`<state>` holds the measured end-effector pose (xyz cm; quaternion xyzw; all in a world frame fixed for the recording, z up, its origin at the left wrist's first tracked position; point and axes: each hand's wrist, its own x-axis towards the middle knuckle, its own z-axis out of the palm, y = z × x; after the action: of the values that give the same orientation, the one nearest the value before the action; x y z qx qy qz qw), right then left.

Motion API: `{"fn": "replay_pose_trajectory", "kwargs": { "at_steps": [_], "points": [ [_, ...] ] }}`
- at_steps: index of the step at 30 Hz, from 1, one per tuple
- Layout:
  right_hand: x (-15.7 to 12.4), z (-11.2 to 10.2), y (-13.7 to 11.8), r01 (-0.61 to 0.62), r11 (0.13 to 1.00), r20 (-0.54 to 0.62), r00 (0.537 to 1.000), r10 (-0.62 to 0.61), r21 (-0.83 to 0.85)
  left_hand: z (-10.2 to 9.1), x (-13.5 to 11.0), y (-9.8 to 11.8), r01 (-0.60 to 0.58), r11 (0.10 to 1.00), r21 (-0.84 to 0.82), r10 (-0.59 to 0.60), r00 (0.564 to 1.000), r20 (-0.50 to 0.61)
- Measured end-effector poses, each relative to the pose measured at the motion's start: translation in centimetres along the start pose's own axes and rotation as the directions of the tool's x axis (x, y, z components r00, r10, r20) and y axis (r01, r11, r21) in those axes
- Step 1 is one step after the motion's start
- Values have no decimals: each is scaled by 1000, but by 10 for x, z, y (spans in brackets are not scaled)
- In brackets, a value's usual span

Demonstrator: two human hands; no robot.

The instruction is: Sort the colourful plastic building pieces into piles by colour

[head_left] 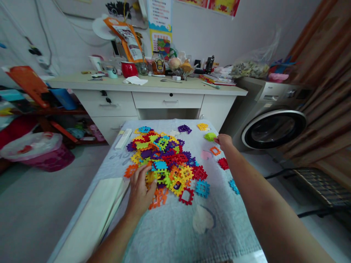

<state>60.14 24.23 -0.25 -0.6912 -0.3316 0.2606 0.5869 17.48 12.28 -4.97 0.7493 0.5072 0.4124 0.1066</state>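
Nearest, the right arm passes right of the pile; its hand is narrowed at 1 green piece, though I cannot tell how firmly it grips. The left hand, loosely spread, rests on the pile's near-left edge. The pile lies on a pale blue cloth. Beyond it stand a counter and, rightward, a washer; left, a pink bin. Print on the poster and orange bag, behind the pile, is too small to read.
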Motion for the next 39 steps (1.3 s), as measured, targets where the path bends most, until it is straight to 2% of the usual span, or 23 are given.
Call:
{"fn": "replay_pose_trajectory", "kwargs": {
  "at_steps": [4,6,8,10,11,14,16,17,19,21,24,27,33,36,39],
  "points": [
    [-18,-7,-2,-135,991,-104,985,136,24,-1,1,2,0,1000,-1,0,1000,0],
    [-35,-10,-4,-144,989,-68,987,146,30,-2,1,2,-1,1000,-3,1,1000,-1],
    [-57,-11,-6,-108,994,47,993,108,8,-2,1,3,-5,1000,-3,5,1000,-5],
    [-83,-11,-7,-30,997,234,971,46,-72,-2,1,3,-7,1000,1,7,1000,-8],
    [-96,-10,-7,33,990,343,939,16,-136,-2,1,3,-8,1000,3,8,1000,-10],
    [-132,-8,-7,329,876,605,795,-55,-353,-1,1,2,-8,1000,9,8,1000,-10],
    [-150,-7,-5,504,739,691,719,-73,-447,-1,1,2,-4,1000,11,4,1000,-6],
    [-156,-7,-4,563,673,714,697,-74,-480,-1,1,2,0,1000,10,0,1000,-4],
    [-163,-7,-2,627,570,729,681,-68,-532,0,0,2,4,1000,8,-4,1000,1],
    [-164,-8,0,649,525,733,677,-67,-551,0,0,1,3,1000,8,-3,1000,2],
    [-161,-9,2,627,544,727,685,-45,-558,1,0,1,0,1000,15,0,1000,7],
    [-158,-11,1,574,600,689,723,-52,-558,0,0,1,-3,1000,23,2,1000,8],
    [-143,-26,2,412,810,565,816,-123,-418,-1,1,2,-17,999,30,16,1000,7],
    [-127,-48,5,271,895,396,910,-119,-354,0,1,2,-17,999,38,17,1000,7],
    [-111,-74,12,183,913,180,976,-124,-365,1,2,1,-24,999,45,24,1000,8]
  ]
}}
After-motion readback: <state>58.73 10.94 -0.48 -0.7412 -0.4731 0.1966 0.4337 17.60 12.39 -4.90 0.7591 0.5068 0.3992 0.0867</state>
